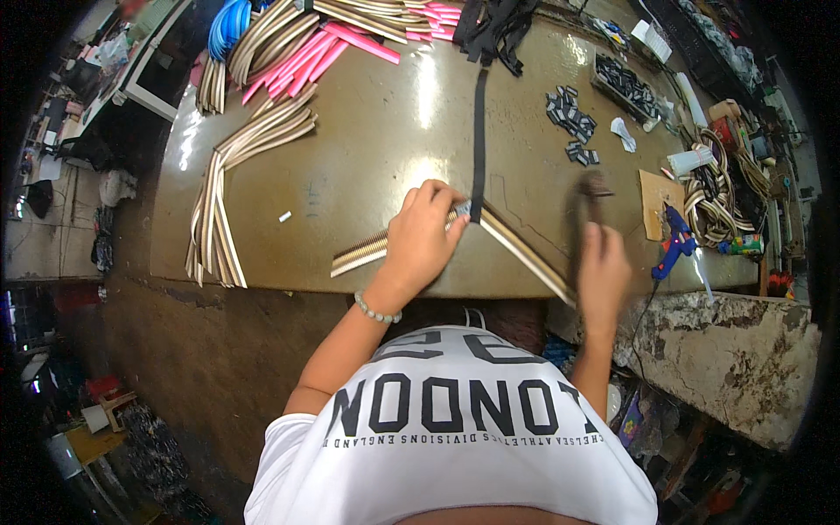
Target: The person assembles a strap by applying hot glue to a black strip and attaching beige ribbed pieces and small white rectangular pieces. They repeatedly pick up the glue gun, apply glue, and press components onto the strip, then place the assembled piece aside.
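My left hand [422,232] presses a striped beige, brown and white strip [529,258] onto the table near its front edge, fingers closed around it. The strip bends at a small grey metal clip [463,208] beside my fingertips. A flat black strap [479,131] runs from that clip away toward the far side. In my right hand [605,276], smeared by motion, is a hammer [595,185], its dark head raised to the right of the clip. A bundle of similar folded strips [232,166] lies to the left.
Pink-ended strips [302,66], a blue coil [229,31] and black straps [494,31] lie along the far side. Small dark clips [570,114] sit loose near a full tray [626,87]. At right are a blue glue gun [674,241], cardboard [658,197] and coiled cords [713,197].
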Available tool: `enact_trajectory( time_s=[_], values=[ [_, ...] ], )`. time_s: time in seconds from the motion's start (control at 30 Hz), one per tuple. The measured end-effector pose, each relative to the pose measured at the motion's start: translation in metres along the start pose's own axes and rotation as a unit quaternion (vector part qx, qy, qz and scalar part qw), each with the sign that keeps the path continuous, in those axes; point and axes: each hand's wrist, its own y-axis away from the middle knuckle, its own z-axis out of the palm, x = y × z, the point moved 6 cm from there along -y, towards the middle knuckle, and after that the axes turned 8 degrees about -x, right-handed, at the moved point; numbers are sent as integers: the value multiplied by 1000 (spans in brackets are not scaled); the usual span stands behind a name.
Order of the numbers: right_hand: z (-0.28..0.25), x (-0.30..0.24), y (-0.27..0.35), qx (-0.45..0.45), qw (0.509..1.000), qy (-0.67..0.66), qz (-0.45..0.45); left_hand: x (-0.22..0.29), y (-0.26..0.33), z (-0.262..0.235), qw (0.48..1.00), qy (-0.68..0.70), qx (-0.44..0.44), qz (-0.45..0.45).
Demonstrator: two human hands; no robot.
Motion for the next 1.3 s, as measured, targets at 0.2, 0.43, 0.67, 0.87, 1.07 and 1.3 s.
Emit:
enact_trajectory(
  time_s=[0.2, 0.43, 0.67, 0.87, 1.07, 1.3],
  values=[
    [-30, 59, -24, 110, 968, 209, 86, -13, -45, -17, 963, 211, -168, -10],
    [-10, 66, -27, 116, 907, 403, 51, -102, -208, -232, 990, 74, 22, 120],
    [-9, 63, -31, 95, 904, 409, 81, -174, -296, -217, 970, -99, 216, 54],
    [-10, 64, -27, 122, 902, 413, 39, -125, -312, 10, 986, -141, -4, 87],
    [-13, 62, -27, 129, 915, 383, 21, -118, -293, -19, 994, -87, 32, 64],
    [-15, 71, -33, 23, 949, 299, 96, -147, -247, -31, 916, 378, -23, -130]
  ],
)
